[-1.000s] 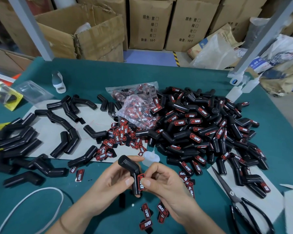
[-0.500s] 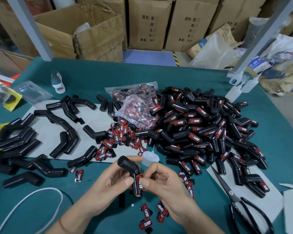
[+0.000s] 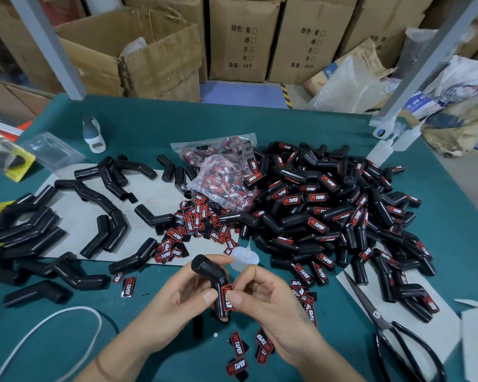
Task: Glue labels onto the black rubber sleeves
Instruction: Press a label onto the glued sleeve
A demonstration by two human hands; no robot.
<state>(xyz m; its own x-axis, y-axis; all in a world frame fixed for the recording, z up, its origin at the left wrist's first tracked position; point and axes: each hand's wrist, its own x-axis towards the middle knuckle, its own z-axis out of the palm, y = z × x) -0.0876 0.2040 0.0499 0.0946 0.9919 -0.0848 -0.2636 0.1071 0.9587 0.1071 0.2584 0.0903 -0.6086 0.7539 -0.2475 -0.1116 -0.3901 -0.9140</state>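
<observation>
My left hand (image 3: 174,301) grips a bent black rubber sleeve (image 3: 209,271) near the table's front middle. A red and black label (image 3: 228,297) lies on the sleeve's lower leg. My right hand (image 3: 273,304) pinches that label against the sleeve with thumb and fingers. A small clear glue bottle (image 3: 244,259) stands just behind my hands. Loose labels (image 3: 193,221) are heaped at centre, with more (image 3: 236,344) in front of my hands. Unlabelled sleeves (image 3: 33,232) lie at left. A big pile of labelled sleeves (image 3: 329,210) fills the right.
Black scissors (image 3: 392,334) lie on grey paper at the front right. A plastic bag of labels (image 3: 221,175) sits mid-table. A white cord (image 3: 53,323) loops at the front left. Glue bottles (image 3: 381,151) stand at the back right, a white bottle (image 3: 94,135) at the back left. Cardboard boxes (image 3: 243,37) stand behind the table.
Both hands have stayed in place on the sleeve and label; my right fingers have shifted only slightly on the label.
</observation>
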